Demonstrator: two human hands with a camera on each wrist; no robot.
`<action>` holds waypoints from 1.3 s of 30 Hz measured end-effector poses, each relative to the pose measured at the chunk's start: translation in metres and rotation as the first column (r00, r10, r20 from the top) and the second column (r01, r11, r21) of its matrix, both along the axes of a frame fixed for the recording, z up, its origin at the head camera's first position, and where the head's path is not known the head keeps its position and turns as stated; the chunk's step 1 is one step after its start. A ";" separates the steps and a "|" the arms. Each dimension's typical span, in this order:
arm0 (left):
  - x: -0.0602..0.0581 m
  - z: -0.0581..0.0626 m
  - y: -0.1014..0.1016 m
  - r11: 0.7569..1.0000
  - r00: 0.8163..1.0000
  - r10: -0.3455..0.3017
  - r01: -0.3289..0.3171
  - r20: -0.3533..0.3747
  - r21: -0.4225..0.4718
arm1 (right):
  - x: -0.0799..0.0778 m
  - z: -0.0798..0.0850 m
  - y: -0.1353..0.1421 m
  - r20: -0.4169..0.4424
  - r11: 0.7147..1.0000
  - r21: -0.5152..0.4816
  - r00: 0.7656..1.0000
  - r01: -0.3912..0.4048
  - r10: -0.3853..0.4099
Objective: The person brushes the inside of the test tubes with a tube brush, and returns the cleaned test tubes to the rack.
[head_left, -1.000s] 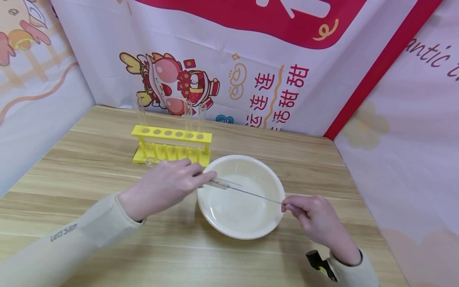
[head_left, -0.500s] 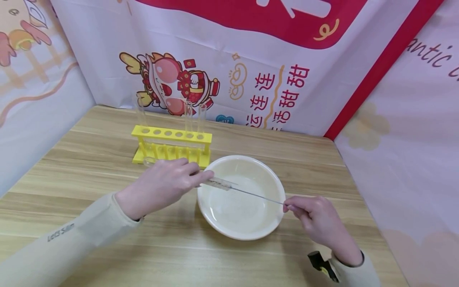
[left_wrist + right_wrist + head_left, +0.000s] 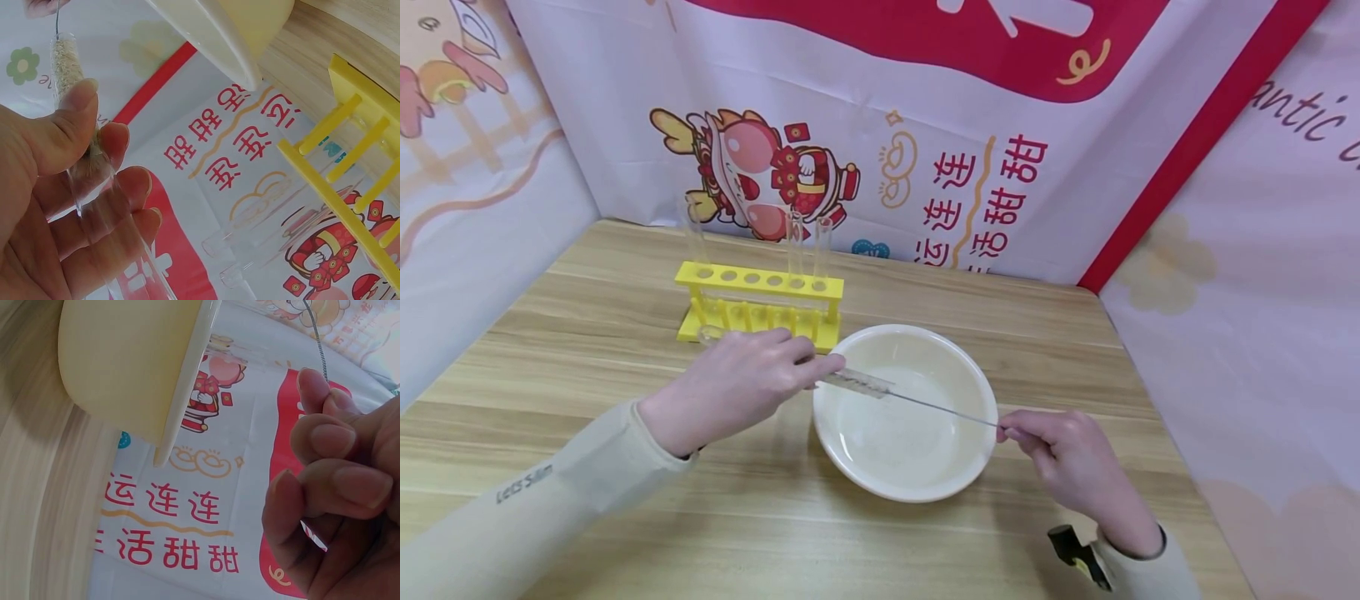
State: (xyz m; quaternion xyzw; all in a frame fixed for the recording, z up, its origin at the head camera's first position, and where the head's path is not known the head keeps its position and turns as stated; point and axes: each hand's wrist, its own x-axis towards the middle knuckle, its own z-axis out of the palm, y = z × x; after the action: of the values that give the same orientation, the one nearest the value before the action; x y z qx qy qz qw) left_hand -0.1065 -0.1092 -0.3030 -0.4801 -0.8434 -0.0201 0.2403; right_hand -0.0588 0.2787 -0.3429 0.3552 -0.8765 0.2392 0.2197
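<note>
At nine o'clock of the round, glossy cream bowl [image 3: 910, 454], the left hand [image 3: 745, 379] gripped a clear cylindrical test tube [image 3: 853, 380], mouth over the bowl presumably to catch drips, while at three o'clock the right hand [image 3: 1075, 467] pinched a grey twisted-wire brush [image 3: 943, 409], apparently aligned against bending.

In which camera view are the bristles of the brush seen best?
The left wrist view: it shows the pale bristles close up inside the tube, which the left hand holds. The head view shows them smaller, with a thin wire leading to the right hand. The right wrist view shows no bristles, only part of the wire.
</note>
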 end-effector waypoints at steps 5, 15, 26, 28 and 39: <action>0.000 -0.001 0.000 1.000 1.000 -0.007 0.007 -0.009 0.015 | 0.001 0.000 0.001 -0.021 1.000 0.003 1.000 -0.001 0.001; -0.001 -0.001 -0.001 1.000 1.000 -0.011 0.011 -0.003 0.028 | 0.000 -0.002 0.006 -0.055 1.000 0.006 0.998 -0.016 0.016; -0.001 -0.001 -0.001 1.000 1.000 0.000 0.000 0.020 0.012 | 0.000 -0.007 0.010 -0.043 1.000 -0.007 0.999 -0.026 0.026; -0.001 -0.001 -0.002 1.000 1.000 0.002 -0.002 0.020 0.012 | 0.000 -0.007 0.011 -0.049 1.000 -0.007 0.998 -0.030 0.029; -0.001 -0.003 -0.003 1.000 1.000 0.003 -0.003 0.001 0.004 | 0.000 -0.010 0.016 -0.031 1.000 0.007 0.999 -0.016 0.016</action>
State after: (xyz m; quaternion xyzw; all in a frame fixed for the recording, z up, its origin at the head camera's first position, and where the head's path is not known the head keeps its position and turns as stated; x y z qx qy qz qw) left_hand -0.1071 -0.1117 -0.3063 -0.4785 -0.8442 -0.0219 0.2407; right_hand -0.0585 0.2946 -0.3528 0.3667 -0.8709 0.2326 0.2302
